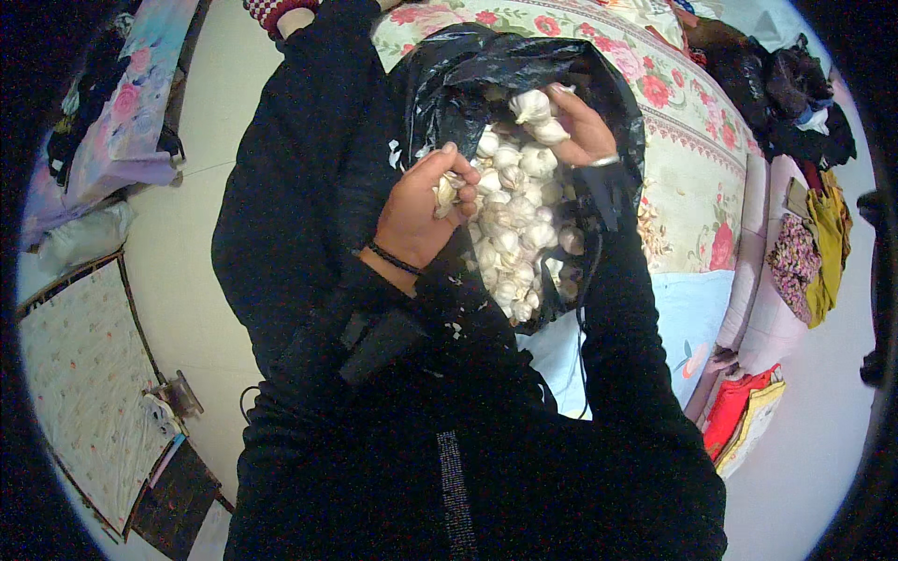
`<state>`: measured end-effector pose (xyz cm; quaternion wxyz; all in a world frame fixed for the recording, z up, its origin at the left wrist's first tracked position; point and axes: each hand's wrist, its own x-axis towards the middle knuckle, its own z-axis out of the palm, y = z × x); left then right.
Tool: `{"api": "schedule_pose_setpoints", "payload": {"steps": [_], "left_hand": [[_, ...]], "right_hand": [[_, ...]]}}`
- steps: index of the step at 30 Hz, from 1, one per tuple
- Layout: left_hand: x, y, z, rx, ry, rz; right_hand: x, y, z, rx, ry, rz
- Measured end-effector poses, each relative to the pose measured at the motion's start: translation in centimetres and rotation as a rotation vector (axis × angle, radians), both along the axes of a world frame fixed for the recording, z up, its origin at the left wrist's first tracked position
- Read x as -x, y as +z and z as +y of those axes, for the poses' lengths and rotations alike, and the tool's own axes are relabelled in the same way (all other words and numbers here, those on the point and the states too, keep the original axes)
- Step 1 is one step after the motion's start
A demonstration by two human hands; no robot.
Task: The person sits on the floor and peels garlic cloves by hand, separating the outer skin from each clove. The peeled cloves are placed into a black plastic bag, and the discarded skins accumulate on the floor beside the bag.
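Note:
My left hand (428, 203) is curled around some garlic cloves (447, 193), which show between the thumb and fingers. In my right hand (586, 130) are garlic bulbs (531, 109), held at the far right side of a black plastic bag (463, 59). The bag lies wide at its mouth, with a heap of whole garlic bulbs (515, 217) inside, below and between the two hands. Part of the right fingers is hidden behind the bulbs. Bits of papery skin (456, 328) are stuck to the black clothing near my left wrist.
The bag rests on a bed with a floral sheet (691, 147). Beside my right forearm lies a pile of loose cloves or peelings (652, 231). Folded clothes (807, 245) and dark bags (779, 84) line the right side. A pale floor (217, 196) stretches along the left.

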<state>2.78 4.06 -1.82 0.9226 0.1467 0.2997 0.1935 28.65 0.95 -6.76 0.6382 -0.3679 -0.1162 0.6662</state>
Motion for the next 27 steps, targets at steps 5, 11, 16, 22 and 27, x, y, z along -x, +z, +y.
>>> {"api": "schedule_pose_setpoints", "payload": {"steps": [5, 11, 16, 22, 27], "left_hand": [[0.0, -0.4, 0.1, 0.117, 0.009, -0.106], [0.3, -1.0, -1.2, 0.265, -0.019, -0.199], [-0.1, -1.9, -2.7, -0.097, -0.091, -0.269], [0.1, -1.9, -4.7, -0.334, 0.139, -0.233], [-0.1, -1.3, -3.4, 0.005, 0.08, -0.445]], "right_hand": [[2.5, 4.5, -5.8, -0.245, -0.031, 0.371], [7.9, 7.5, -8.0, -0.012, -0.248, 0.381], [14.9, 9.5, -7.1, -0.044, -0.387, -0.677], [19.3, 9.0, -5.4, -0.197, -0.457, -1.435], [18.7, 10.3, -6.1, -0.119, -0.46, -0.927]]}}
